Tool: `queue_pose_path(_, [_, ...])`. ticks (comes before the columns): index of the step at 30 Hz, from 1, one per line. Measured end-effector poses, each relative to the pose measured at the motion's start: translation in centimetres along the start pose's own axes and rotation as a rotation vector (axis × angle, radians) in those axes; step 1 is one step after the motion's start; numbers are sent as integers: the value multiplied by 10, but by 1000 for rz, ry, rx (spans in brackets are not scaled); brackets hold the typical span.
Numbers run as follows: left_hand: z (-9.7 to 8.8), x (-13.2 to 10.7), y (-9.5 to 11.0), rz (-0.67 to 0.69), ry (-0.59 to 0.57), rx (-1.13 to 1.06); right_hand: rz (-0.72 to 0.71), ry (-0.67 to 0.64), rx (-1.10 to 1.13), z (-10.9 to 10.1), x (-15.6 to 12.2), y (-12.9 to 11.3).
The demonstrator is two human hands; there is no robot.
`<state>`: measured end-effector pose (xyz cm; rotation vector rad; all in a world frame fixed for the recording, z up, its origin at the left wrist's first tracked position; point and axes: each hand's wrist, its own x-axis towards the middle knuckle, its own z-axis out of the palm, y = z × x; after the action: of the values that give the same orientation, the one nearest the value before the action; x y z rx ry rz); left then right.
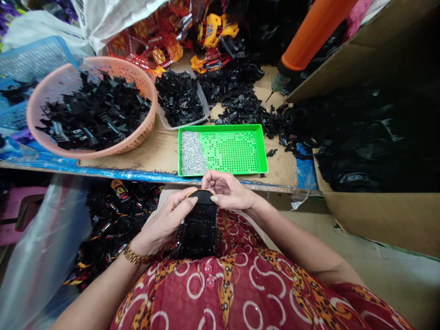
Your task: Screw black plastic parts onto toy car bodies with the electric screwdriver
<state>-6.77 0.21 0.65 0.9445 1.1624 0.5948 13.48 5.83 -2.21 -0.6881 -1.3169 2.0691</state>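
A black toy car chassis (199,229) rests on my lap, underside up, with a thin orange edge at its far end. My left hand (168,215) grips its far left side, thumb on top. My right hand (228,190) holds the far right corner between thumb and curled fingers; whether a small part is in those fingers too I cannot make out. Just beyond my hands, a green perforated tray (237,169) holds a heap of small silver screws (192,153) at its left end.
A pink basket (137,142) and a clear plastic box (202,103) hold black plastic parts, with more loose parts (237,103) beside them. An orange power screwdriver (305,41) hangs at upper right. Cardboard boxes (378,220) stand right; finished-looking toy cars (118,188) lie below left.
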Motion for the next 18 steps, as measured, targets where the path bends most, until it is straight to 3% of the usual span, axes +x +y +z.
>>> queue_pose_path(3, [2, 4, 3, 58, -66, -39, -2, 6, -16, 0, 1, -1])
queue_pose_path(7, [3, 8, 1, 65, -44, -100, -9, 18, -22, 1, 3, -1])
queue_pose_path(18, [3, 14, 0, -125, -44, -339, -104, 177, -49, -8, -10, -3])
